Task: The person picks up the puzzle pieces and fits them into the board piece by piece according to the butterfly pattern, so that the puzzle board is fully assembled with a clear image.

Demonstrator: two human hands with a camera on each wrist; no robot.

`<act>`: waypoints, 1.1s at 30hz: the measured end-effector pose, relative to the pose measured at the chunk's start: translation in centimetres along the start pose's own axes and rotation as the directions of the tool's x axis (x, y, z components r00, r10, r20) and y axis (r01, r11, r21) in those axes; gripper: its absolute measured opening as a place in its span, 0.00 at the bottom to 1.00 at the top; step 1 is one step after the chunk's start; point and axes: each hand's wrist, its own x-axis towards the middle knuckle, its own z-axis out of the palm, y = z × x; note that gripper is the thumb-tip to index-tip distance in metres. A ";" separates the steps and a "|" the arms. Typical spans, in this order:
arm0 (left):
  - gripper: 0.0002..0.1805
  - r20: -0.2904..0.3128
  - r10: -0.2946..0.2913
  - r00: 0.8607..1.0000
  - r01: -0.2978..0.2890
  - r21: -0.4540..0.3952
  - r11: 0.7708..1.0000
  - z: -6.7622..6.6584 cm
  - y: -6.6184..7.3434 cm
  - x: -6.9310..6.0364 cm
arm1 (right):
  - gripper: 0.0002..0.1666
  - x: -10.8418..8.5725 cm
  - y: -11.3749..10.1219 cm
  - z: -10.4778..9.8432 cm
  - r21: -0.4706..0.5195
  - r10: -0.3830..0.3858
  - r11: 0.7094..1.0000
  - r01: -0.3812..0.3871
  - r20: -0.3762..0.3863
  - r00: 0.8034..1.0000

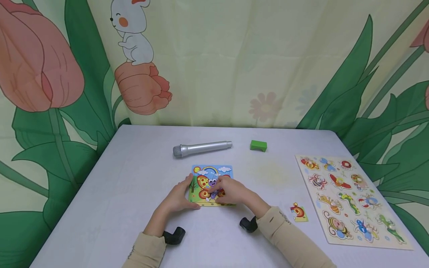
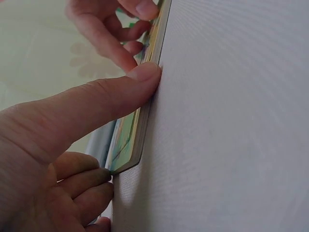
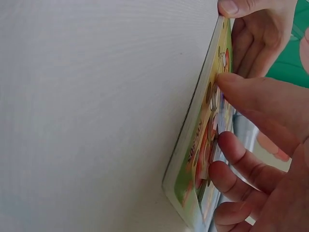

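A small butterfly jigsaw puzzle (image 1: 195, 197) with a sun and rainbow lies flat on the table. My left hand (image 1: 177, 197) holds its lower left corner, the thumb against the near edge and the fingers along the left side. Over its right half, my right hand (image 1: 232, 190) bends its fingers down onto the picture. In the right wrist view the thumb and fingertips of the right hand (image 3: 270, 145) are at a puzzle piece (image 3: 221, 118) in the board, its outline partly hidden. A loose puzzle piece (image 1: 299, 213) with a snail-like picture lies to the right.
Beyond the puzzle lies a silver microphone (image 1: 202, 148), with a green block (image 1: 258, 145) to its right. A large board of insect pictures (image 1: 355, 203) covers the table's right side. A printed curtain (image 1: 214, 67) hangs behind the white table (image 1: 100, 208).
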 end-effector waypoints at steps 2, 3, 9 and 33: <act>0.59 -0.001 0.001 1.000 -0.001 0.001 1.000 0.0 -0.1 0.0 | 0.19 -0.1 0.1 0.0 0.034 0.002 0.999 -0.001 -0.005 1.000; 0.59 -0.001 0.001 1.000 -0.001 0.000 1.000 0.0 -0.1 0.0 | 0.19 -0.2 0.2 -0.1 0.053 0.001 0.999 0.000 -0.010 1.000; 0.59 -0.003 -0.004 1.000 0.004 0.001 1.000 0.0 0.0 0.1 | 0.20 -1.2 0.9 -0.5 0.187 -0.041 0.981 0.054 -0.069 0.997; 0.59 -0.008 -0.037 0.999 0.037 0.008 0.999 0.2 0.2 -0.1 | 0.29 -10.8 6.7 -3.9 0.257 0.129 0.964 -0.062 -0.252 0.959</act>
